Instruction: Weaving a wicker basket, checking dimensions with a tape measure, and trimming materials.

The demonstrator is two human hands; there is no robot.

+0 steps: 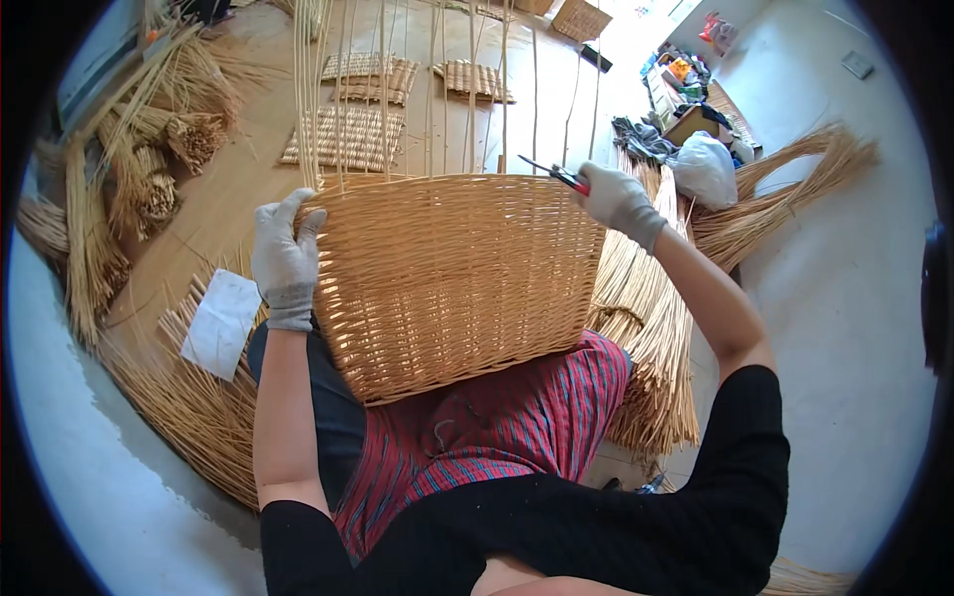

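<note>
A half-woven wicker basket (457, 268) leans on its side across my lap, with several long upright stakes (472, 89) rising from its far edge. My left hand (286, 243), in a pale work glove, grips the basket's upper left corner, fingers wrapped round the edge. At the upper right corner my gloved right hand (618, 199) is closed on red-handled shears (568, 180). Their dark, slim blades point left, just above the woven edge among the stakes. The right fingers are partly hidden behind the glove's back. Under the basket lies a red striped apron (487, 427).
Bundles of straw-coloured rods lie on the left (179, 129) and right (661, 328). Several woven panels (348, 137) rest on the floor ahead. Beside my left knee is a white sheet (221, 323). A white plastic bag (704, 169) and piled clutter line the right wall.
</note>
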